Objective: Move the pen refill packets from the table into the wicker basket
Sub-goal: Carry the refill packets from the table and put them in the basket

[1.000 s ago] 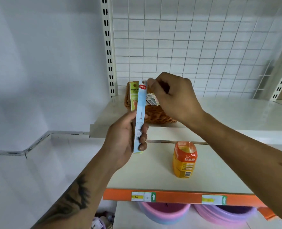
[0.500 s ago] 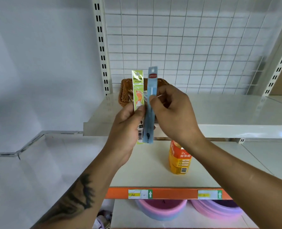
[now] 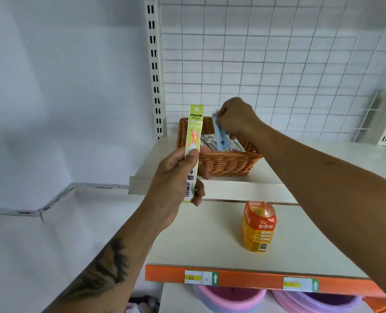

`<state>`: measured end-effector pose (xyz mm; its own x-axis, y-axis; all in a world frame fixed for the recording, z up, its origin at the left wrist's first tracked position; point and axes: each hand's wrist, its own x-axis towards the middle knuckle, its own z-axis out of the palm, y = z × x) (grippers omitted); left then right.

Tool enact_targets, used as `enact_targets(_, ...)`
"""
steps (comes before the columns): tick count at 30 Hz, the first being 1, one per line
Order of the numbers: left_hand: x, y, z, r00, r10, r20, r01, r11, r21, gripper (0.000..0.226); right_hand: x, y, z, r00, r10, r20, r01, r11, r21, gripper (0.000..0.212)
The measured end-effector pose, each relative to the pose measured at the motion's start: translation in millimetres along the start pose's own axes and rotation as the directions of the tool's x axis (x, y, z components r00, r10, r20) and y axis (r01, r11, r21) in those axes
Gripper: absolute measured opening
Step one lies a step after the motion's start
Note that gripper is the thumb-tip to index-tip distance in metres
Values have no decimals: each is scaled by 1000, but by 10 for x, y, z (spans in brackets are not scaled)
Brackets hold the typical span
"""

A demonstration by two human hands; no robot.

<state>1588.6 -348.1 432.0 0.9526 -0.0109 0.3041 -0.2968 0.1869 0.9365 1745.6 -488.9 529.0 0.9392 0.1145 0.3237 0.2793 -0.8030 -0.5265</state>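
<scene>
Wicker basket (image 3: 227,162) on the upper shelf (image 3: 323,159), already holding several packets. Above it, right hand (image 3: 236,117) pinching a blue refill packet (image 3: 221,136), tilted, lower end inside the basket. In front, left hand (image 3: 176,181) gripping a green packet (image 3: 193,141) upright, printed with an orange foot and "97-3232", partly hiding the basket's left side. Below, orange bottle (image 3: 258,227) with Chinese lettering; orange shelf edge (image 3: 255,279) carrying price tags.
</scene>
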Motion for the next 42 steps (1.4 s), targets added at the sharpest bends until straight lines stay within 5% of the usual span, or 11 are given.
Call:
enact_targets(3,-20,5,-38,1000,-12,8,12,1000,-2,28,-41,-53,184,983,44,180,49,876,-480,33)
enact_targets(6,-31,5,-69,1000,-22,-3,22,1000,-13,30,-57,-62,221,979,55,197,64,833,-549,39)
enact_targets(11,-21,44,-41,993,-115,-3,114,983,-147,56,-76,4,170,997,-34,63,55,930,-363,10)
enact_targets(14,2,56,8,991,-135,-25,126,967,-223,65,-294,0,43,989,-129,-66,124,990,-72,22)
enact_targets(19,41,44,101,981,-95,-168,50,965,-256,29,-1121,-86,38,901,-285,-326,372,896,243,7)
enact_targets(22,45,29,148,980,-25,-199,-30,962,-270,11,-1538,-63,182,887,-321,-332,437,816,378,4)
enact_targets(32,-132,171,211,985,-108,-137,52,930,-363,13,-1782,-19,250,891,-287,-353,435,763,479,19)
enact_targets(36,-160,281,116,969,65,-238,-71,997,-19,18,-1491,-153,56,887,-280,-367,427,799,423,12)
enact_targets(38,-203,202,-19,919,261,-297,-99,879,466,21,-1175,-195,-109,918,-193,-347,342,827,446,9)
enact_targets(40,-257,30,-186,883,432,-181,-75,512,855,37,-794,-179,-242,970,-61,-236,166,875,454,10)
enact_targets(42,-279,-190,-339,897,435,-74,-17,202,979,51,-445,-108,-268,997,31,-72,-5,942,337,9)
